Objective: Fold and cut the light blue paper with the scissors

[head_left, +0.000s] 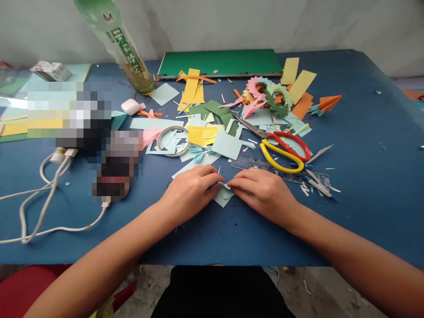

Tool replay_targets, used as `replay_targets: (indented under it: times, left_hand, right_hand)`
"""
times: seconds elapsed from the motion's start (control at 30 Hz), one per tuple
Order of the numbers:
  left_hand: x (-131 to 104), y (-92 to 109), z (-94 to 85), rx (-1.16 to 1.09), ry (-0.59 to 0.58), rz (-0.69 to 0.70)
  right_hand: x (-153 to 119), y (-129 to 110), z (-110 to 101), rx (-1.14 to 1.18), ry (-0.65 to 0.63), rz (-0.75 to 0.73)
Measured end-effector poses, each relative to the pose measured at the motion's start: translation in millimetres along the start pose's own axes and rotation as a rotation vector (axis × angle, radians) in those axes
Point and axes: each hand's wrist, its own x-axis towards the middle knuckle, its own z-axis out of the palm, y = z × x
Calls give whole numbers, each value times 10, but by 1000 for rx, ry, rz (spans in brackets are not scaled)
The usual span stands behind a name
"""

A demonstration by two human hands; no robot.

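Note:
Between my hands is a small piece of pale blue folded paper [224, 198], with a corner pointing toward me. My left hand [195, 187] pinches its left side between thumb and fingers. On the other side, my right hand [263, 192] has its fingertips closed on the paper's right edge. My fingers cover the upper part of the fold. Just beyond them lies a pale blue paper sheet [227, 145]. Scissors [274, 143] with one red and one yellow handle rest beyond my right hand, partly over a clear stencil ruler [251, 162].
Paper scraps, a tape roll [159, 142] and yellow paper [202, 135] cover the table's middle. A tall green bottle [127, 57] stands at the back left, near a white earphone case [130, 107]. White cables [46, 201] and a blurred-out phone [115, 165] lie left. Pens [319, 185] lie right.

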Motion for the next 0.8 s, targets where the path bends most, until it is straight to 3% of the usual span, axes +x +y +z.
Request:
replay_targets:
  times: [0.1, 0.17, 0.43, 0.8]
  left_hand:
    - [35, -95, -13, 68, -28, 190]
    - [50, -137, -19, 65, -42, 238]
    - [46, -140, -37, 45, -107, 246]
    - [45, -110, -120, 95, -180, 286]
  right_hand:
    - [0, -35, -7, -136, 14, -80]
    - [-10, -43, -22, -141, -1, -133]
    - [-60, 44, -70, -83, -116, -259]
    - [-70, 88, -40, 83, -142, -240]
